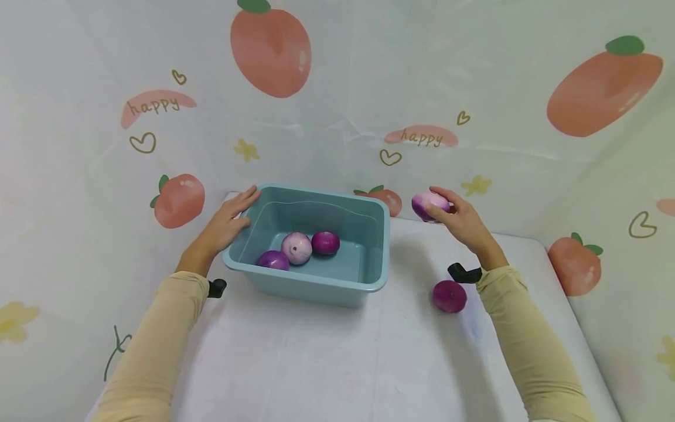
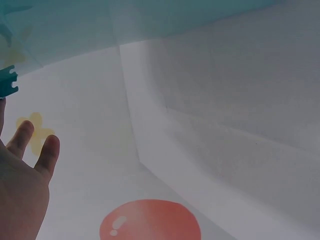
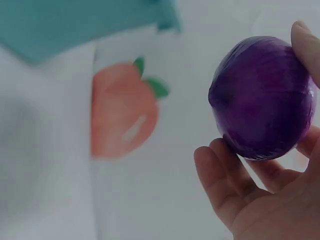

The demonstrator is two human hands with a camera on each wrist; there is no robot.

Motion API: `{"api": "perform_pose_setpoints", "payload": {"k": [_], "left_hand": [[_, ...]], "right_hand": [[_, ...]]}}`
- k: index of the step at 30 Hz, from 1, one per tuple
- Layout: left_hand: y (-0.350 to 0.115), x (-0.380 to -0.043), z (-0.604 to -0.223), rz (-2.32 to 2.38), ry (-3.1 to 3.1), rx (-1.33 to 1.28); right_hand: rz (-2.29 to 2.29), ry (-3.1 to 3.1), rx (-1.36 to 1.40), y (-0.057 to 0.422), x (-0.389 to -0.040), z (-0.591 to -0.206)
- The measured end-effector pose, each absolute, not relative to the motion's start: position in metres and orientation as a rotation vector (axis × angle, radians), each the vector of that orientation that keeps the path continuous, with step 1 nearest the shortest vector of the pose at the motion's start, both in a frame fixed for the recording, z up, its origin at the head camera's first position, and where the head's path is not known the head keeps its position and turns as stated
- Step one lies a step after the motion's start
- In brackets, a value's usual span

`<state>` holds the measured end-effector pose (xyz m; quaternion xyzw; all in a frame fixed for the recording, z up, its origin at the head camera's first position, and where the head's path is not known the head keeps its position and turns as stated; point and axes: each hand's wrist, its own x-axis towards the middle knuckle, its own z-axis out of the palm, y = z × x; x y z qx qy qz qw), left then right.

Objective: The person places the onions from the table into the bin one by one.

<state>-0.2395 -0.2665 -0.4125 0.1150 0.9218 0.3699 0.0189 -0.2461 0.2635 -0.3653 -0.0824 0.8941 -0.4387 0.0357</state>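
Observation:
In the head view my left hand point(image 1: 229, 220) rests on the left end of a teal plastic bin point(image 1: 311, 287), thumb and fingers at its rim. The left wrist view shows some of that hand's fingers point(image 2: 48, 155) fairly straight outside the bin. Inside lie three onions: a purple one point(image 1: 273, 259), a pale one point(image 1: 296, 248) and a darker one point(image 1: 325, 242). Right of the bin, my right hand point(image 1: 464, 223) holds a purple-and-white onion point(image 1: 429, 205) in the air between thumb and fingers. Its purple side shows close up in the right wrist view.
A dark red-purple onion point(image 1: 449, 296) lies on the white-covered table point(image 1: 327, 363), below the right wrist. Behind and at the sides hangs a pale cloth point(image 1: 327, 152) printed with fruit, hearts and flowers. Each wrist wears a black strap point(image 1: 464, 274).

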Motion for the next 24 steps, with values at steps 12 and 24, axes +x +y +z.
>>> {"api": "perform_pose_setpoints", "payload": {"k": [12,24], "left_hand": [[-0.265,-0.240,-0.412,1.137,2.861,0.354],[-0.267,-0.241,-0.414,1.129,2.881,0.366]], "right_hand": [[-1.459,2.603,-0.574,0.203,-0.248,-0.321],[-1.359,2.526,-0.840,0.132,-0.267,-0.313]]}}
